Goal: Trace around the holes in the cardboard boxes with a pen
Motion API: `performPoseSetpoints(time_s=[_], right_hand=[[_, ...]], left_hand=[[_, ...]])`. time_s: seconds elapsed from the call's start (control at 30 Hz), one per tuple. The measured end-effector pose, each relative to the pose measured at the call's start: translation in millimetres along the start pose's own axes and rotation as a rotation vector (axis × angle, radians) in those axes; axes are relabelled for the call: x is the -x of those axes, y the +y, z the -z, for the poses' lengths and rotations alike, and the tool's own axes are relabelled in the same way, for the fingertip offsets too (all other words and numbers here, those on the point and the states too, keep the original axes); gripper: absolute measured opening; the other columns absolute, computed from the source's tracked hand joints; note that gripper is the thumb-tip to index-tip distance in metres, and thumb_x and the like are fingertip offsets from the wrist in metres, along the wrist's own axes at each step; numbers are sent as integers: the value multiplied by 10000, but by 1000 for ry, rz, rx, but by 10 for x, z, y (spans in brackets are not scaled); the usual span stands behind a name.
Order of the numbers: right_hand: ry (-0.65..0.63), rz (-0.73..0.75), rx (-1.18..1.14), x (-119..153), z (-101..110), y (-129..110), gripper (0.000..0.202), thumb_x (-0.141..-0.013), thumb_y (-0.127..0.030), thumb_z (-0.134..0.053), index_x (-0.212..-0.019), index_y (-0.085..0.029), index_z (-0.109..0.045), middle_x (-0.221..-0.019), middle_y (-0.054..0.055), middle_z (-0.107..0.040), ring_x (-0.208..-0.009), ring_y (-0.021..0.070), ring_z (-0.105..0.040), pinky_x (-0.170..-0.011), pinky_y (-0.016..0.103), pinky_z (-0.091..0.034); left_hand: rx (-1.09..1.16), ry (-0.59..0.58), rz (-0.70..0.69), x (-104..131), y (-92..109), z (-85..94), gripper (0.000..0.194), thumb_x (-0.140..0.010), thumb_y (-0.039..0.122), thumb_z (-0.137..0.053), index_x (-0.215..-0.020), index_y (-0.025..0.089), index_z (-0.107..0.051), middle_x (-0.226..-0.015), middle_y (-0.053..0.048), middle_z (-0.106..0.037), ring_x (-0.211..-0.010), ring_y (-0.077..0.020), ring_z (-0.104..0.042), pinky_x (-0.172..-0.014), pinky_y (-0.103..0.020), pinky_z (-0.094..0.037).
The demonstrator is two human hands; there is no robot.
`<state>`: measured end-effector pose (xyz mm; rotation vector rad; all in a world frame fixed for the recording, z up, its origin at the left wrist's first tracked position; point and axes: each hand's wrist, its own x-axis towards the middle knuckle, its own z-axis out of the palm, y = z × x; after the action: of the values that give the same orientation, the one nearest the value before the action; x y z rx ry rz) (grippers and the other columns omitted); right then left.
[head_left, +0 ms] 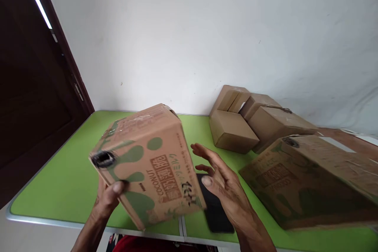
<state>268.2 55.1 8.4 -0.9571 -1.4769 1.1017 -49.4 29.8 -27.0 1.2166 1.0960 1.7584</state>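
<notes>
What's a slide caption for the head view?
Left hand tilts a coconut box over the green table; open right hand beside it.

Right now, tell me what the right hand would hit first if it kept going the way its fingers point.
The right hand is open, fingers aimed left toward the tilted coconut box that the left hand holds. It would likely meet that box's right side first, though the gap between them is hard to judge.

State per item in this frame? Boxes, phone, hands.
Green-printed coconut cardboard box: lifted, tilted, closed.
Left hand: gripping that box's lower edge.
Right hand: open, beside the box, not gripping.
Flat black phone-like slab: lying flat on green table.
Second printed cardboard box: on table, tilted.
Plain brown cardboard boxes: piled by wall.
</notes>
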Motion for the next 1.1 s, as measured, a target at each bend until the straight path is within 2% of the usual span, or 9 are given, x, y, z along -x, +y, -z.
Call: performPoseSetpoints(time_s=[0.07,0.2,0.33,0.43,0.6,0.73,0.83,0.93,1.1], right_hand=[[-94,-8,-63,17,-44,-22,761,-961,-774,-774,-1640,-465,-627,-1785,57,-557,-1675,420,-456,-1282,604,-493],[-168,-103,-133,73,-192,-77,705,-1029,-763,-689,-1677,-515,-563,-1852,-6,-459,-1740,398,-352,-1375,657,-354],[-68,-138,-107,78,-267,-88,701,-1037,-747,-697,-1674,-480,-576,-1813,22,-523,-1709,383,-414,-1375,637,-357],[52,-177,-183,45,-271,-68,700,-1061,-810,-583,-1637,-415,-632,-1700,79,-651,-1603,397,-549,-1296,636,-442],[173,-238,-306,19,-252,-49,764,-991,-911,-572,-1508,-374,-743,-1585,112,-738,-1469,417,-642,-1090,575,-565],[112,-186,-240,53,-250,-23,745,-1031,-863,-564,-1594,-390,-685,-1654,93,-688,-1506,401,-622,-1129,554,-556],[110,-182,-225,74,-264,-5,755,-1053,-844,-546,-1630,-369,-654,-1677,111,-668,-1516,407,-619,-1143,565,-568],[92,-166,-239,82,-260,-5,759,-1068,-843,-509,-1652,-375,-631,-1719,113,-625,-1568,407,-573,-1155,570,-573],[-84,-133,-238,68,-197,-43,896,-954,-901,-656,-1714,-441,-539,-1821,71,-501,-1653,443,-472,-1178,601,-565]], left_hand=[[230,32,138,-1,45,16,749,-734,769,-866,-1230,209,-843,-922,-123,-880,-1195,-540,-812,-1063,-689,-686],[593,46,164,-32,169,-133,490,-765,638,-874,-1077,261,-892,-856,-55,-892,-1191,-456,-840,-1105,-580,-687],[708,-57,202,-86,206,-224,279,-751,502,-931,-890,262,-899,-765,-31,-869,-1119,-432,-865,-1085,-544,-704],[764,-47,179,-131,210,-230,231,-777,464,-916,-896,266,-905,-775,-20,-874,-1148,-418,-860,-1097,-518,-701],[900,-125,208,-190,246,-278,311,-869,401,-822,-1140,273,-907,-955,-1,-917,-1155,-360,-868,-1108,-462,-696],[883,-150,248,-206,259,-315,268,-868,418,-847,-1069,249,-904,-1025,-18,-923,-1106,-350,-880,-1084,-439,-706],[859,-82,285,-220,270,-325,243,-843,420,-882,-1017,251,-888,-954,-20,-917,-1130,-358,-873,-1081,-433,-706],[822,6,368,-254,308,-336,341,-821,464,-882,-1083,247,-857,-943,-43,-910,-1173,-379,-857,-1061,-446,-712],[619,170,617,-355,454,-422,587,-825,575,-902,-1259,194,-796,-1115,-129,-894,-1218,-442,-823,-1005,-506,-721]])
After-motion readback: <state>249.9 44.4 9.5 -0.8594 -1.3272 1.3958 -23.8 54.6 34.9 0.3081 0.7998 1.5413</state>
